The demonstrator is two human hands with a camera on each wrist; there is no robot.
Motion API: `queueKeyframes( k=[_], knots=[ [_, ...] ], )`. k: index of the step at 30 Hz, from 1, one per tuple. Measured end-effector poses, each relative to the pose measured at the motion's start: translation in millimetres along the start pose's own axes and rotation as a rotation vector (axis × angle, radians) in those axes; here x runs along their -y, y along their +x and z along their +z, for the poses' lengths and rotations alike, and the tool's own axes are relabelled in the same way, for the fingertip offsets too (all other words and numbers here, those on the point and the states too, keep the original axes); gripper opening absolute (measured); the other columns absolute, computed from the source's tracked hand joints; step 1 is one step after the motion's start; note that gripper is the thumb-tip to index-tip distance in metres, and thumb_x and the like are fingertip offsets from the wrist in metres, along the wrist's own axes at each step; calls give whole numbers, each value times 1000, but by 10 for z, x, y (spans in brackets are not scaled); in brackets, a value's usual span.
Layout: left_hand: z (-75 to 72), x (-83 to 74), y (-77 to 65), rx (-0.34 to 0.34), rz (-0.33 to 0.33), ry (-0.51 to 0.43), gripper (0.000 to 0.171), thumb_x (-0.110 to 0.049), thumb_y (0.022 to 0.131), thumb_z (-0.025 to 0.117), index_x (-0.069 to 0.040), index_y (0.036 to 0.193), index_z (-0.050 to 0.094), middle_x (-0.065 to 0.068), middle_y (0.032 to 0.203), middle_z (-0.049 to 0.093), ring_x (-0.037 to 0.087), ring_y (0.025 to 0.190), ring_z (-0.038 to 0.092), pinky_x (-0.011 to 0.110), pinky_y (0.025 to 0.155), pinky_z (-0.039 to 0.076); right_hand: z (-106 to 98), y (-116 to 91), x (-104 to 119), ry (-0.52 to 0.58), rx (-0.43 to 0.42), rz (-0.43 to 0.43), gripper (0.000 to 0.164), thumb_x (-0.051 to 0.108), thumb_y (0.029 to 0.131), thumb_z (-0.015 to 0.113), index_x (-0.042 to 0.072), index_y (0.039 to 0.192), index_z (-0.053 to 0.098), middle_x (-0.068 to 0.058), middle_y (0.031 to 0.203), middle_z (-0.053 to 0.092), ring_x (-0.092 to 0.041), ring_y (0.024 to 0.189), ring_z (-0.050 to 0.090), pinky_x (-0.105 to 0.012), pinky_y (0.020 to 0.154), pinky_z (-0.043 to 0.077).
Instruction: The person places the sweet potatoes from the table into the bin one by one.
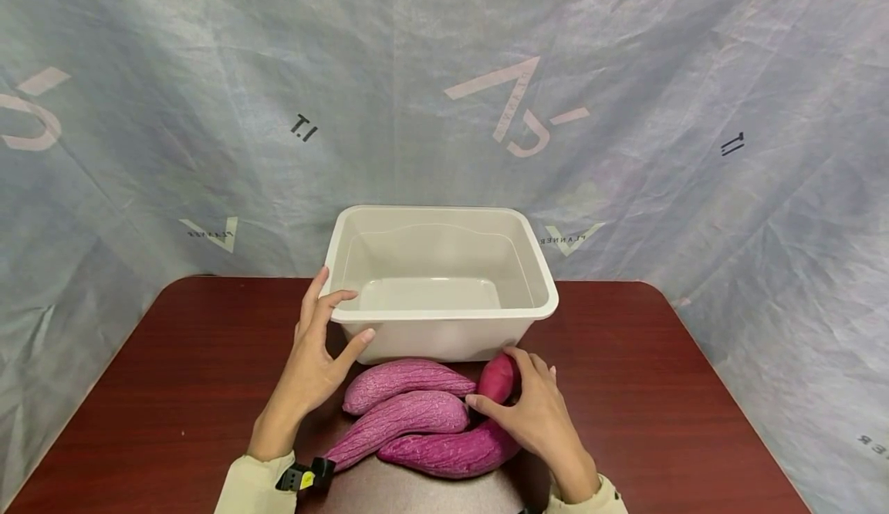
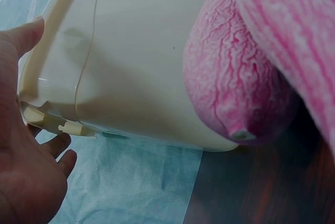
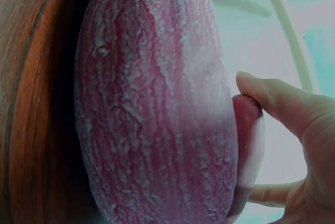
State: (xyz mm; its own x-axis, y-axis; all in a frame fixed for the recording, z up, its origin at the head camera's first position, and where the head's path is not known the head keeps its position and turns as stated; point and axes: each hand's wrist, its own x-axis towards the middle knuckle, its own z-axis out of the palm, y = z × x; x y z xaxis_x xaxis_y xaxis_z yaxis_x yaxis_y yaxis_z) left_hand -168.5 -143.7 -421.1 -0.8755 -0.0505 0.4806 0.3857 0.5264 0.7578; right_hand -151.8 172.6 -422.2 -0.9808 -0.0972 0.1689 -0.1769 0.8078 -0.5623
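My right hand (image 1: 533,412) is in front of the tub (image 1: 437,340), near the right end of its near wall, with thumb and fingertips clamped on the red root (image 1: 496,380). That root sits just beside the tub's near wall; I cannot tell whether it is lifted or resting.

My left hand (image 1: 314,353) is at the tub's near left corner, its fingers spread apart: 1 reaches over the rim, and the thumb is in front of the near wall. How firmly they touch the tub, I cannot tell.

On the table (image 1: 639,390), on my side of the tub, I see the wrinkled far root (image 1: 410,381) just beside the near wall, the middle root (image 1: 399,421) next out from the tub, and the near root (image 1: 451,452) farthest from it, partly hidden by my right hand.

I judge that I am barely begun: all 4 roots are outside the tub, and my hold on 1 is the only step made. The other 3 are left, ungripped.
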Motion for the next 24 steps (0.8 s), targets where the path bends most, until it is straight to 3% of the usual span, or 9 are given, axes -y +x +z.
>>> queueKeyframes(
  k=[14, 24],
  knots=[
    [16, 6, 13, 7, 12, -25, 54, -19, 88, 77, -18, 135, 50, 3, 171, 8, 40, 153, 20, 72, 109, 26, -54, -24, 54, 20, 16, 9, 92, 58, 69, 86, 11, 140, 52, -13, 138, 57, -39, 135, 52, -64, 122, 17],
    [9, 40, 17, 4, 32, -85, 30, -11, 100, 59, -13, 130, 51, 4, 170, 8, 38, 153, 18, 69, 110, 25, -84, -28, 95, 33, 14, -16, 92, 58, 69, 86, 11, 140, 51, -10, 136, 58, -34, 132, 54, -63, 122, 16]
  ],
)
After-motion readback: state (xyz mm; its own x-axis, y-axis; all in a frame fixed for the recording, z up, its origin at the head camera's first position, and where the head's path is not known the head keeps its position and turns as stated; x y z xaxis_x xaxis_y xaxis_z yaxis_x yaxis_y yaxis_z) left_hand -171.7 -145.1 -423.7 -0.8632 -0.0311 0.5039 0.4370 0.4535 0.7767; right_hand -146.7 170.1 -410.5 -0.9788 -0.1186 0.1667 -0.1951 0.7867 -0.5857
